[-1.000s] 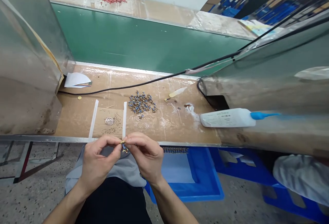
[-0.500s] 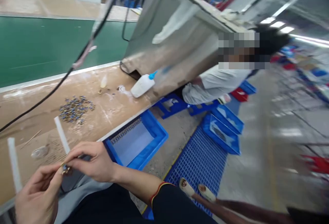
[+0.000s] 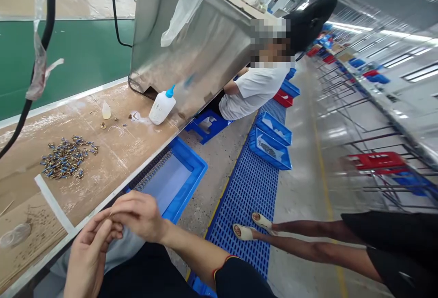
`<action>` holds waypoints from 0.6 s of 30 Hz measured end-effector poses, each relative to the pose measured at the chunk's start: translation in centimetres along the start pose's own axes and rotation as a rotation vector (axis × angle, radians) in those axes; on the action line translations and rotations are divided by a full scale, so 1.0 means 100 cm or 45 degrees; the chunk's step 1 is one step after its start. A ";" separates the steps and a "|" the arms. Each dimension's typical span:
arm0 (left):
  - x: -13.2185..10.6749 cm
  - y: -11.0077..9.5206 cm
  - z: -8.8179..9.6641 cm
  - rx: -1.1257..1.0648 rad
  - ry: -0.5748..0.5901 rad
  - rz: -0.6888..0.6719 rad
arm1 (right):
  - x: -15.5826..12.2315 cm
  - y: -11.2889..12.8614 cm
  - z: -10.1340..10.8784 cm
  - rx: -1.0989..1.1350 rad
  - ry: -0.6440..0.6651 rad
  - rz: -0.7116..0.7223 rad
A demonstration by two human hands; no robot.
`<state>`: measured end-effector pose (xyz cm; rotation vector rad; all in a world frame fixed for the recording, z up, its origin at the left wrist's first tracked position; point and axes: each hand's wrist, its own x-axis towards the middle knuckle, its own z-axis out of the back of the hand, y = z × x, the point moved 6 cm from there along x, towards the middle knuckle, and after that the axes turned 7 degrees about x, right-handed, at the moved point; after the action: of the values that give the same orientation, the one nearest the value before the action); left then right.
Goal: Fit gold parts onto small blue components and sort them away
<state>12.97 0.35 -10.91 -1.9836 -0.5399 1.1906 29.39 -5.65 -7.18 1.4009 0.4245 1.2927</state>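
Note:
My left hand (image 3: pixel 91 252) and my right hand (image 3: pixel 140 216) meet over my lap at the bench's front edge. Both are closed, thumbs and fingertips pressed together; whatever lies between them is hidden. Beyond them, on the brown-covered bench (image 3: pixel 112 156), lies a pile of small brass-coloured and blue parts (image 3: pixel 66 156). A white squeeze bottle with a blue nozzle (image 3: pixel 162 106) leans against a metal box. Between pile and bottle stands a small clear dropper bottle (image 3: pixel 106 110). White tape (image 3: pixel 53 202) is stuck to the bench near my hands.
A large metal box (image 3: pixel 191 38) stands on the bench. Below the edge is a blue tray (image 3: pixel 191 165). A seated co-worker (image 3: pixel 253 86) is beyond the box; another person's legs (image 3: pixel 308 238) stand at right. A black cable (image 3: pixel 44 47) hangs at left.
The view has swung right, so bench items appear further left. A small brass-and-blue part seen between my fingertips earlier is now out of sight, and my hands are closer together.

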 end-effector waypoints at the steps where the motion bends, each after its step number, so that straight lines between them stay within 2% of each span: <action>1: 0.000 0.003 -0.003 0.034 0.032 0.022 | -0.003 -0.014 0.018 -0.053 -0.099 -0.089; 3: -0.001 0.007 -0.005 0.120 0.085 0.042 | -0.010 -0.054 0.065 -0.274 -0.301 -0.331; 5: -0.005 0.009 -0.001 0.215 0.094 0.031 | -0.018 -0.101 0.118 -0.544 -0.435 -0.562; 8: -0.014 0.008 0.006 0.351 0.049 0.008 | -0.026 -0.167 0.190 -0.736 -0.521 -0.726; 10: -0.019 0.008 0.008 0.428 0.039 0.011 | -0.031 -0.202 0.224 -0.855 -0.515 -0.823; 13: -0.023 0.011 0.007 0.490 0.046 0.028 | -0.038 -0.238 0.248 -0.997 -0.420 -0.936; 18: -0.025 0.019 0.005 0.517 0.077 0.051 | -0.047 -0.275 0.248 -1.144 -0.198 -1.049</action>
<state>11.29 -2.33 -11.18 -1.6809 -0.2064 1.1552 59.98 -12.65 -27.38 0.4502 0.2145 0.5409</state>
